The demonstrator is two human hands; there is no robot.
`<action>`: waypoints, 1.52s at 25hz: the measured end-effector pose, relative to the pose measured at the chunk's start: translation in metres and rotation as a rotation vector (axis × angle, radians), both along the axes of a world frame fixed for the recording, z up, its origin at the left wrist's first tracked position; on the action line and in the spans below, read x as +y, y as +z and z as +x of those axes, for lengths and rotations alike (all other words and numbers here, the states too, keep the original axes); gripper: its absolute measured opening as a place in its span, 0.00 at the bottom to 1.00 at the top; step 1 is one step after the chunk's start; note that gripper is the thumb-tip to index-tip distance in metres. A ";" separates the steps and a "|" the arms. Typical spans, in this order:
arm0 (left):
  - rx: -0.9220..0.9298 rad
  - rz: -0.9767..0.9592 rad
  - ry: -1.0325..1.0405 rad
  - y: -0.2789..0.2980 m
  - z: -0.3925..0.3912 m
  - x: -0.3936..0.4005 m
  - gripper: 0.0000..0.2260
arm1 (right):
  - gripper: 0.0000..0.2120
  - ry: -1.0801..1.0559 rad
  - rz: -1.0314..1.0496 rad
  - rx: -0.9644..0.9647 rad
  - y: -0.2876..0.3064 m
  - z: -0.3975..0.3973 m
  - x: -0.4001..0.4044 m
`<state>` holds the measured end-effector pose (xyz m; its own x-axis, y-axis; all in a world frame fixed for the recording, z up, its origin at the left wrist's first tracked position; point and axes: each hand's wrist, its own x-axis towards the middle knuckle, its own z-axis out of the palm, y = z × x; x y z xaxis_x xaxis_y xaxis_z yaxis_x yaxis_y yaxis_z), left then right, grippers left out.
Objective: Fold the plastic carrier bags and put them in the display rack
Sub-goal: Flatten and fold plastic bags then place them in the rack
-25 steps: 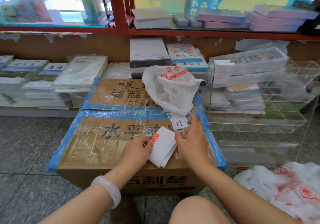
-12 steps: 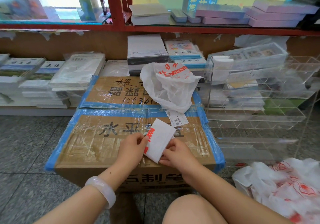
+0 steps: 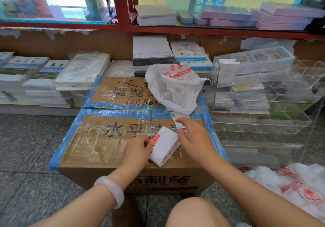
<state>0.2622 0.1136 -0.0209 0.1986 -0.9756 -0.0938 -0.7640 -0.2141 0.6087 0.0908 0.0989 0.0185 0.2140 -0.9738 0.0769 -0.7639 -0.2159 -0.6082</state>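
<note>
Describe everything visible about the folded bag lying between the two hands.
The folded bag is thin white plastic with red print at its left edge, folded into a compact, layered rectangle. It lies tilted on the taped cardboard box, near the front edge. The left hand pinches its left edge; the right hand touches its upper right corner.

- A folded white carrier bag (image 3: 164, 145) with red print.
- A brown cardboard box (image 3: 109, 138) edged in blue tape, with black characters.
- A far, crumpled white bag (image 3: 175, 87) with red lettering.
- A translucent pale bangle (image 3: 112, 189).
- A clear display rack (image 3: 263, 121) at right.
- Red shelf frame (image 3: 121, 5); lilac boxes (image 3: 281, 15) at far right.
- Grey speckled floor (image 3: 26, 147).
</note>
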 end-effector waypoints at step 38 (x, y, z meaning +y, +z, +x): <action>-0.215 0.061 -0.514 0.032 0.032 0.080 0.17 | 0.23 0.392 0.199 0.193 -0.026 0.001 0.029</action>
<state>0.2939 0.1936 0.0107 -0.2799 -0.9461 -0.1631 -0.8848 0.1883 0.4261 0.0920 0.1278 -0.0074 0.5600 -0.8087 -0.1799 -0.7514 -0.4043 -0.5216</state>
